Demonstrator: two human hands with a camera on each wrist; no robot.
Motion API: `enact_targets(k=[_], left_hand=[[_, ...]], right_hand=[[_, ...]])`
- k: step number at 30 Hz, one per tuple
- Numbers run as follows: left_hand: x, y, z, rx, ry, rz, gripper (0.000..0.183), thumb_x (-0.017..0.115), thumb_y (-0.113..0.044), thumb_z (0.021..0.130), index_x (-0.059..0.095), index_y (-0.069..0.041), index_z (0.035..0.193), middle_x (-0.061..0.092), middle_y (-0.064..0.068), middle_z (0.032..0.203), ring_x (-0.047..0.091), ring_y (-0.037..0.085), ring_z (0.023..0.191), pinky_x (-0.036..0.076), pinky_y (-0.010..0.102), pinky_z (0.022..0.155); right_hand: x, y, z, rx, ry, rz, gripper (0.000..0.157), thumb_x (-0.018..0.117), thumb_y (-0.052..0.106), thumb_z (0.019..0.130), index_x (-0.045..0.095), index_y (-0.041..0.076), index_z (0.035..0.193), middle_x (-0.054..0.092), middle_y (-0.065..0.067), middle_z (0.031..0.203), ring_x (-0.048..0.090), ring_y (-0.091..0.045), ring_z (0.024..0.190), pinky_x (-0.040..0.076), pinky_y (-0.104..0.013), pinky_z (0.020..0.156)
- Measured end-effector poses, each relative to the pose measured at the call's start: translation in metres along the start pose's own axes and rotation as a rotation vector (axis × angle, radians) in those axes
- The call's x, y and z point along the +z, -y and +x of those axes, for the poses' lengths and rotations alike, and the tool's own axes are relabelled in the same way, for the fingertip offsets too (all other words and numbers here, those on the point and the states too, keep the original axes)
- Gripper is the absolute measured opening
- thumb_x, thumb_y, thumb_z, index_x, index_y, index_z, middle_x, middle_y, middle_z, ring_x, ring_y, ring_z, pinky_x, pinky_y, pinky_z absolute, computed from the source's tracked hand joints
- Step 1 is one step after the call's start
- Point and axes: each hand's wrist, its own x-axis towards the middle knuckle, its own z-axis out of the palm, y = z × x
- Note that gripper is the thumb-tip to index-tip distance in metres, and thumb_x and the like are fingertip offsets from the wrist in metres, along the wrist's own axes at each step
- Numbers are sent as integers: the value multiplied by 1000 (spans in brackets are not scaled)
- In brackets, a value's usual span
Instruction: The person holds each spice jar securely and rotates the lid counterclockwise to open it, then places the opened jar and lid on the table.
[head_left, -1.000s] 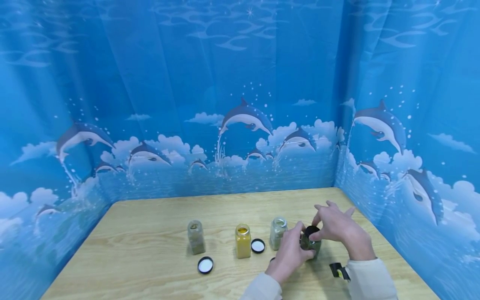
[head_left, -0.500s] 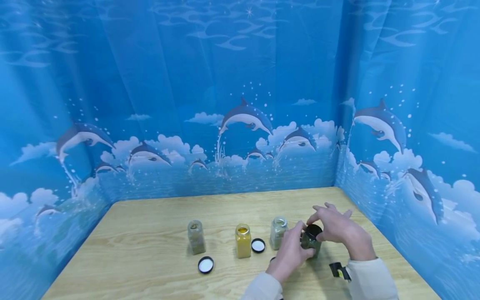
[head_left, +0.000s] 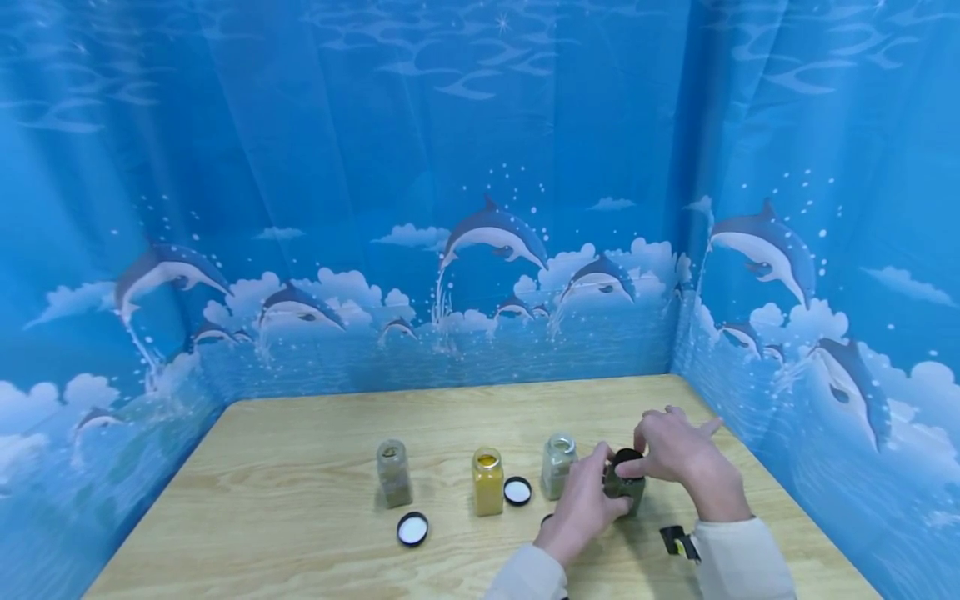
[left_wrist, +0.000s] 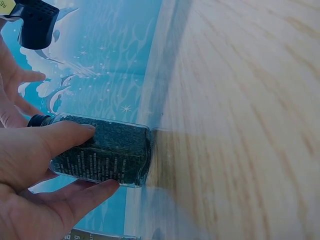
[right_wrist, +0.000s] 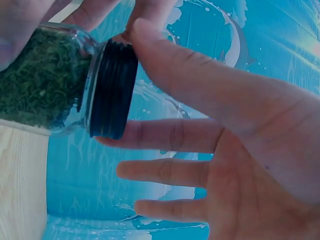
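Note:
A glass jar of dried green herbs [right_wrist: 45, 80] stands upright at the right of the table in the head view, with a black screw lid [right_wrist: 115, 90] on its neck. My left hand [head_left: 581, 508] grips the jar's body, thumb on one side and fingers on the other; white printing shows on the glass [left_wrist: 110, 160] in the left wrist view. The thumb and index finger of my right hand [head_left: 686, 454] pinch the lid at opposite edges. Its other fingers stretch out free of the jar, as the right wrist view shows.
Left of my hands stand three lidless jars: one with pale contents [head_left: 558, 468], a yellow one [head_left: 487, 483] and a greyish-brown one [head_left: 393, 475]. Two black lids lie white side up, one beside the yellow jar [head_left: 517, 491], another nearer [head_left: 412, 529]. A third dark rim shows partly behind my left hand.
My right hand's thumb and fingers have shifted round the lid, away and then back over its top. The left hand and jar stay in place.

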Motion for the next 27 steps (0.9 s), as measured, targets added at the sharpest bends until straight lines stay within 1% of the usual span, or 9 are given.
enact_targets(k=[2,5,7,11,14,16,22,27], left_hand=[[0,0,0,-3,1,-4,43,82,-15,71,51,-25,99,67,-8,103,61,3,93,51,18,77],[0,0,0,-13,4,-3,44,83,-16,71,51,-26,101,67,-8,103,61,2,92,51,18,76],[0,0,0,-15,2,-2,45,83,-16,71,51,-26,102,67,-7,103,61,2,91,51,18,76],[-1,1,-1,4,-14,4,44,83,-15,70,52,-24,101,67,-6,99,60,2,88,50,17,73],[-1,1,-1,17,-21,6,44,83,-14,70,52,-23,101,67,-7,96,60,2,85,49,16,71],[-1,2,-1,13,-19,10,45,83,-15,70,52,-23,101,67,-7,97,60,2,86,49,16,72],[-1,1,0,-3,-7,20,46,83,-16,70,52,-25,103,66,-8,99,60,3,90,50,18,74],[0,-1,0,-9,1,17,46,83,-17,70,52,-25,103,65,-9,98,60,3,91,50,18,75]], right_hand=[[0,0,0,-12,8,8,37,80,50,67,70,18,82,64,-12,109,31,-58,127,2,-91,80],[0,1,0,-30,23,24,31,81,42,69,70,19,87,63,-14,117,27,-59,129,4,-91,80],[0,2,-1,-42,34,29,30,81,36,70,71,20,93,62,-15,121,26,-59,130,6,-91,81],[-1,5,-3,-74,52,32,33,81,23,71,70,20,102,61,-14,122,26,-61,129,10,-91,81],[-2,7,-3,-78,58,22,35,80,18,71,69,19,104,61,-14,121,27,-61,128,12,-90,80],[-2,7,-4,-73,62,18,36,80,21,72,68,18,106,60,-15,123,27,-61,129,11,-90,81],[-2,8,-3,-47,76,20,45,75,41,77,65,16,113,58,-17,126,28,-59,129,12,-90,82],[-1,6,-2,-9,84,25,47,73,47,78,66,14,111,61,-15,122,31,-58,128,12,-90,83]])
